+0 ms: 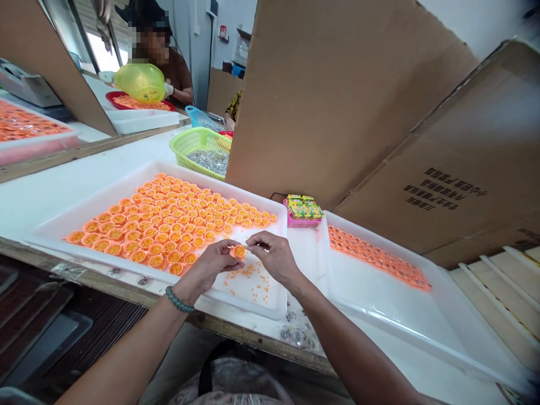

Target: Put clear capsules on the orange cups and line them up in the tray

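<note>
My left hand [211,264] pinches a small orange cap [239,251] over the near right corner of a white tray [270,304]. My right hand [274,256] is closed in a pinch right beside the cap, fingertips touching it; whatever it holds is too small to name. The tray carries several rows of orange caps [169,222] standing open side up. Tiny orange bits [251,278] lie scattered on the tray floor under my hands. A bead bracelet [179,301] circles my left wrist.
A second white tray [422,332] on the right has rows of orange pieces [379,259] along its far wall. A pink box [304,211] sits between the trays. A green basket [202,149] stands behind. Cardboard walls [337,95] rise behind. A person [169,62] works opposite.
</note>
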The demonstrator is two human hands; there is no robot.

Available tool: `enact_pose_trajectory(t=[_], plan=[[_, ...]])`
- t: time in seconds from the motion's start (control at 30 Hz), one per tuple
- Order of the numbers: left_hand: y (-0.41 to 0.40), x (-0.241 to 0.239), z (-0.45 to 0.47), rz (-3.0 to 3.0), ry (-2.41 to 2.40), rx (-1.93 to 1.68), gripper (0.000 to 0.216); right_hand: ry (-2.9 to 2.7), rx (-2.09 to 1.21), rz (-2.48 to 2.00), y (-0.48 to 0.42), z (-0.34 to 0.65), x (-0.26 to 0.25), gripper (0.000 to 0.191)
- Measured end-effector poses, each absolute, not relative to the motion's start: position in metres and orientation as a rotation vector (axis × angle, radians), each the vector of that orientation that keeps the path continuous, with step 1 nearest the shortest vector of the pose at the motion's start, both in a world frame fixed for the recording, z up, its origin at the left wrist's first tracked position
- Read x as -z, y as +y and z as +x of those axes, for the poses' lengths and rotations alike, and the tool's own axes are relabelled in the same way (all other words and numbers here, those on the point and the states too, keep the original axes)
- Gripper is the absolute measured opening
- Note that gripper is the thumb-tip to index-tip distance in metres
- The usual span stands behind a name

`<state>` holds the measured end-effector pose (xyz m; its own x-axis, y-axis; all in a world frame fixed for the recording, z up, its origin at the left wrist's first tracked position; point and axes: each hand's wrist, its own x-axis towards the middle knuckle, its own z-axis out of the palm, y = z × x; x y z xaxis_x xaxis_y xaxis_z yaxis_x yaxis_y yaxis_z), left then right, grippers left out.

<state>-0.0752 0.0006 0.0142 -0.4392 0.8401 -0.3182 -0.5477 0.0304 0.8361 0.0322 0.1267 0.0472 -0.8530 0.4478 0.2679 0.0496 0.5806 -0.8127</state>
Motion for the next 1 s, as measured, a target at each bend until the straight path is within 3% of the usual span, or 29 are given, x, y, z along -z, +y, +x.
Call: enact_pose_trajectory(t=[0.23,0.67,1.0], plan=[[-0.001,-0.012,-0.071,0.332,0.886,-1.736,0.029,-2.244,-1.204,-0.506,0.126,0.035,-0.057,0.004],[0.001,-0.008,-0.068,0.418,1.097,-1.659,0.024,-2.222,-1.355,-0.501,0.121,0.030,-0.043,0.012],[-0.001,-0.008,-0.072,0.360,1.095,-1.626,0.024,-2.762,-0.672,-0.652,0.130,0.044,-0.015,0.014]])
